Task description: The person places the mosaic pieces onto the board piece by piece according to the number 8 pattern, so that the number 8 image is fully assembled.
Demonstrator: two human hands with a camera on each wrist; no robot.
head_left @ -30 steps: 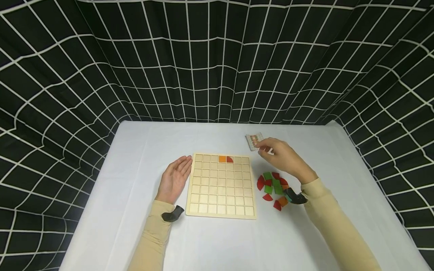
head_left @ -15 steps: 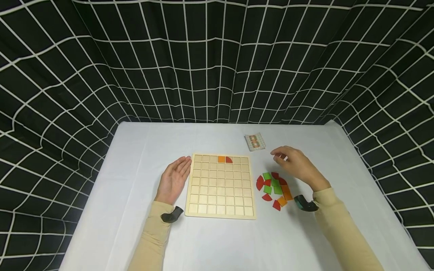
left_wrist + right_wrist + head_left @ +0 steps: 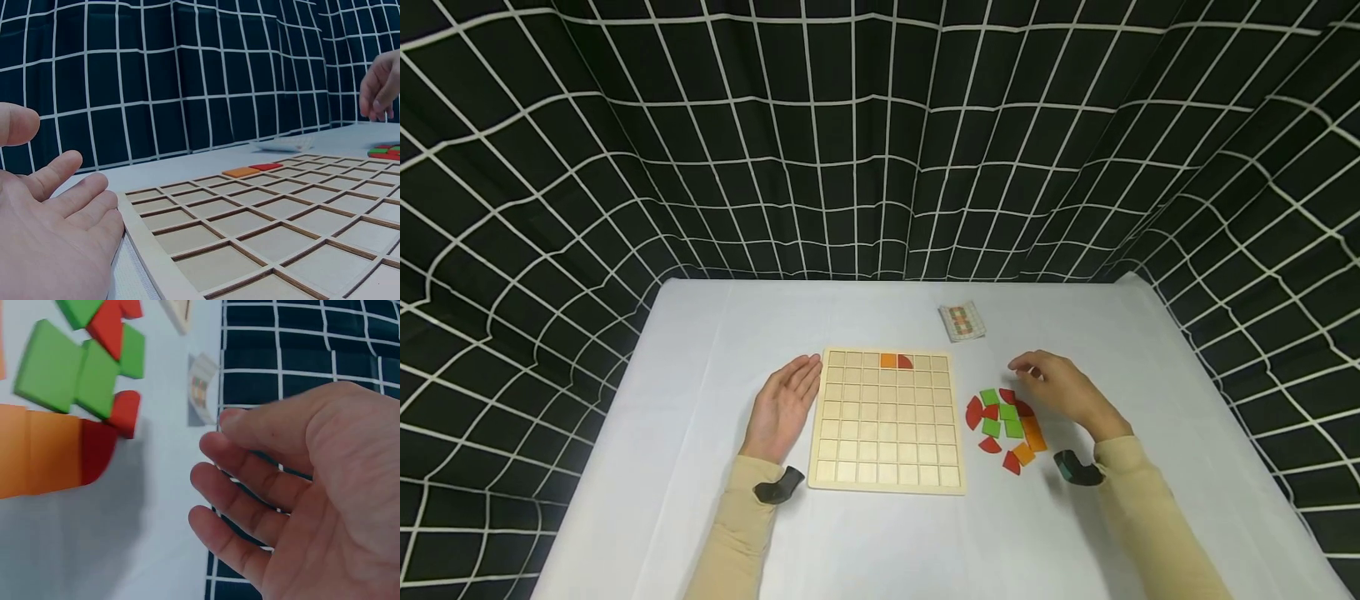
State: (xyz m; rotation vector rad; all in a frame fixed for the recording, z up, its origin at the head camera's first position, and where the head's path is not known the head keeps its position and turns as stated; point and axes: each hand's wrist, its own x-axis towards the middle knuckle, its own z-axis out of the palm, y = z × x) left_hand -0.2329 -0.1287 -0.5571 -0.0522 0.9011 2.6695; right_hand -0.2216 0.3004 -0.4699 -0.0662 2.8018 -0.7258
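Observation:
A wooden grid board (image 3: pixel 887 429) lies flat on the white table. In its far row sit an orange square tile (image 3: pixel 889 361) and, beside it, a red quarter-circle tile (image 3: pixel 905 362). My left hand (image 3: pixel 781 414) rests palm up along the board's left edge, fingers extended and holding nothing. To the right of the board is a loose group of green square tiles (image 3: pixel 1013 428), red quarter-circle tiles (image 3: pixel 990 445) and orange square tiles (image 3: pixel 1033 434). Above that group's far right side hovers my right hand (image 3: pixel 1062 388), with its fingers loosely bent and nothing between them.
A small stack of pattern cards (image 3: pixel 962 322) lies beyond the board's far right corner. Black curtains with a white grid (image 3: pixel 880 150) stand behind the table (image 3: pixel 865 550) and at both sides.
My right hand has drawn back from the pattern cards, toward the right and nearer to me, to the tile group. The left hand stays by the board.

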